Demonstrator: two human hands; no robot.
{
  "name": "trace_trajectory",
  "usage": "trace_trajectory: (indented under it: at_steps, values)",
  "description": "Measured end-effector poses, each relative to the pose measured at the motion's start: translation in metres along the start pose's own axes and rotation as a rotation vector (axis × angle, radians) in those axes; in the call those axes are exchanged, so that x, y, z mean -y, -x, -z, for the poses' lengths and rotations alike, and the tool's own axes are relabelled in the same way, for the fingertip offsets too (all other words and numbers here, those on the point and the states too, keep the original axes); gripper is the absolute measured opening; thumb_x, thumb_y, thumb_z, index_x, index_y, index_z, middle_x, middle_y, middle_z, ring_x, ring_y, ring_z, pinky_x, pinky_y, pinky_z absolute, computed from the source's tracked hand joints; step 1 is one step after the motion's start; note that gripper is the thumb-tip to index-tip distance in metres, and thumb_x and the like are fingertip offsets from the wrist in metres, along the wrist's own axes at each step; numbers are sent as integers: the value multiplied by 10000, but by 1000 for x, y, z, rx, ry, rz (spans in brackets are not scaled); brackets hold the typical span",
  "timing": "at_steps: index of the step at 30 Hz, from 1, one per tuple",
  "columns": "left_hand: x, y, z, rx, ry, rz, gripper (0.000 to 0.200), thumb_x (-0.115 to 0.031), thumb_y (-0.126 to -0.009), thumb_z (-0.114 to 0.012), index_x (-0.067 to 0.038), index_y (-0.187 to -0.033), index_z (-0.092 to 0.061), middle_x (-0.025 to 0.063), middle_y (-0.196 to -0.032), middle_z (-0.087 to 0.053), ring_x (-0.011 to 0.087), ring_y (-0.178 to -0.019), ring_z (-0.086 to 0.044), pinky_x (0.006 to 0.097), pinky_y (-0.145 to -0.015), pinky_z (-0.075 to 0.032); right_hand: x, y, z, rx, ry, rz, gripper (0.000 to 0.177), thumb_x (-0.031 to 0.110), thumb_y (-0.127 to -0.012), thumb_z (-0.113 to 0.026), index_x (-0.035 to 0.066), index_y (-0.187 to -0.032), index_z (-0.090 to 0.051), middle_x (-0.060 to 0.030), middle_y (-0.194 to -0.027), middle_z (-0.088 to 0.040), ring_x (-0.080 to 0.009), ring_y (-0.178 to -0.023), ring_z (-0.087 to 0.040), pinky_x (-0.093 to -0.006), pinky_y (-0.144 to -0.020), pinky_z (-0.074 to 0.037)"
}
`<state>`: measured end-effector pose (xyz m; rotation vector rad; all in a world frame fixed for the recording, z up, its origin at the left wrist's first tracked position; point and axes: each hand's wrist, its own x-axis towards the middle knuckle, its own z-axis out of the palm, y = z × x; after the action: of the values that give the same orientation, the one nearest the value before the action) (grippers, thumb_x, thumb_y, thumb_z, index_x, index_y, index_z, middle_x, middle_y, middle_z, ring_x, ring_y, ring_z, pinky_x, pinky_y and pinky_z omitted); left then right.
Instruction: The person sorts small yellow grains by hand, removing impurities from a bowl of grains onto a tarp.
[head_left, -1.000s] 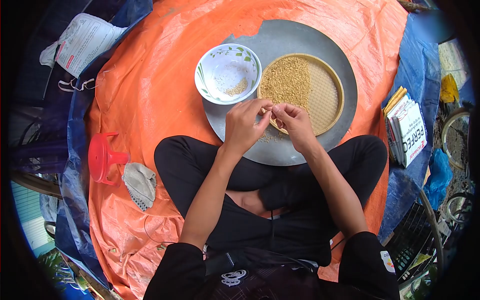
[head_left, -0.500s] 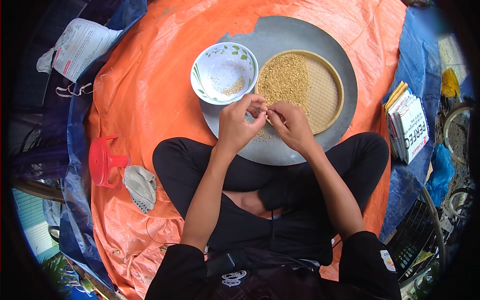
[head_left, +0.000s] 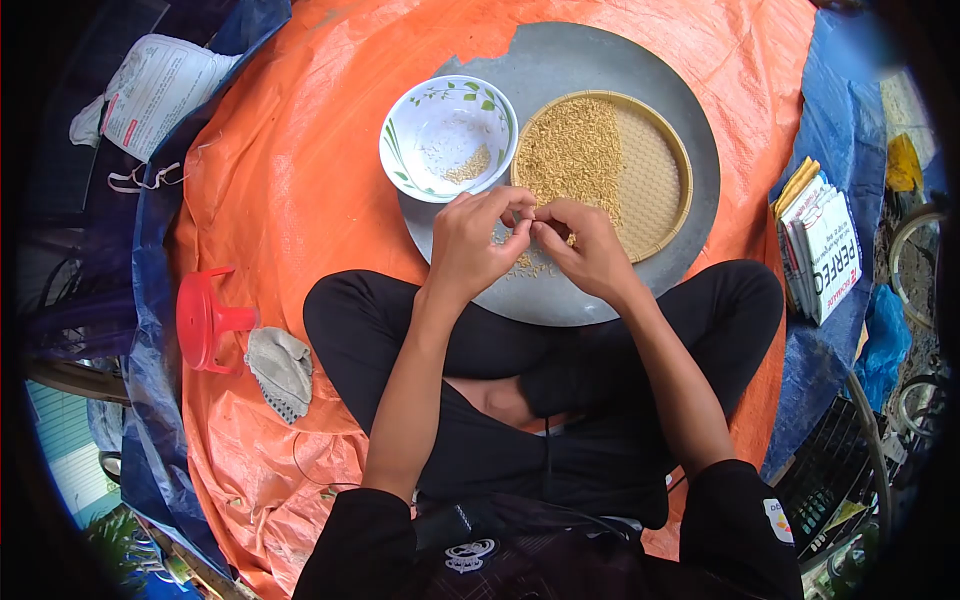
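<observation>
Left hand [head_left: 470,245] and right hand [head_left: 592,250]: fingertips meet over the near part of the metal tray [head_left: 560,60]. Thumb and forefinger of each are closed to a pinch, the other fingers curled. What sits between the tips is too small to make out.

Containers, all on the tray:
- White bowl [head_left: 428,118] with green leaf print, on the tray's left part. It holds a thin scatter of grains, mostly low on one side.
- Round woven sieve [head_left: 658,185], on the tray's right part, touching the bowl's rim. A heap of husked-looking brown grain [head_left: 575,150] covers its left half; the right half is bare weave.
- Loose grains [head_left: 527,265] lie on the tray's bare metal under the hands.

Surroundings:
- The tray rests on an orange tarp [head_left: 300,180] on the ground, and the person sits cross-legged at the tray's near edge.
- Well left of the tray and nearer the person: a red plastic stool [head_left: 205,318] on its side, a grey glove [head_left: 282,368] just beside it.
- Right of the tray, on a blue sheet [head_left: 815,100]: a stack of booklets [head_left: 825,250].
- Far left of the tray: a white printed bag [head_left: 160,85].
</observation>
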<state>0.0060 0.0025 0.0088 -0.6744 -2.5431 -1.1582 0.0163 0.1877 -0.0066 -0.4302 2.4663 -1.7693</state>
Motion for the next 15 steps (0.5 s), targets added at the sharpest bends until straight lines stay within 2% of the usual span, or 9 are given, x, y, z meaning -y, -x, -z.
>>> trace_trajectory:
  at_steps: [3,6,9,12,15]
  values:
    - [0,0,0,-8,68,52,297,-48,-775,-750,-103,-1053,-661,-4,-837,-746,185,-737,-727,340,-722,-520,-1,1,-3,-66,140,135,114,98,-884,-693,8,-952,-704,-134,-813,-653,-320,-671,-654,-415,-614,-510]
    - [-5,-2,2,11,132,117,298,-41,-776,-742,-90,-1057,-658,14,-843,-746,191,-740,-729,344,-743,-531,-4,1,-3,-91,426,226,100,132,-867,-705,37,-893,-692,-110,-794,-629,-339,-680,-649,-446,-615,-512]
    - [-7,-2,2,39,143,133,302,-36,-774,-738,-83,-1062,-658,29,-849,-747,196,-746,-728,345,-761,-541,-2,2,-3,-90,496,257,122,169,-842,-718,56,-853,-674,-95,-774,-618,-337,-675,-640,-454,-613,-508]
    - [-4,-1,3,66,158,128,303,-36,-782,-747,-82,-1076,-689,19,-873,-755,154,-790,-712,302,-724,-529,-3,3,-2,-91,472,280,130,185,-833,-720,63,-849,-679,-95,-775,-622,-334,-672,-636,-453,-615,-505]
    - [-3,-1,3,49,140,75,300,-28,-767,-756,-79,-1055,-693,33,-866,-738,165,-799,-707,301,-715,-524,-3,3,-2,-79,438,255,134,187,-832,-712,58,-840,-677,-96,-761,-618,-334,-680,-643,-453,-621,-511]
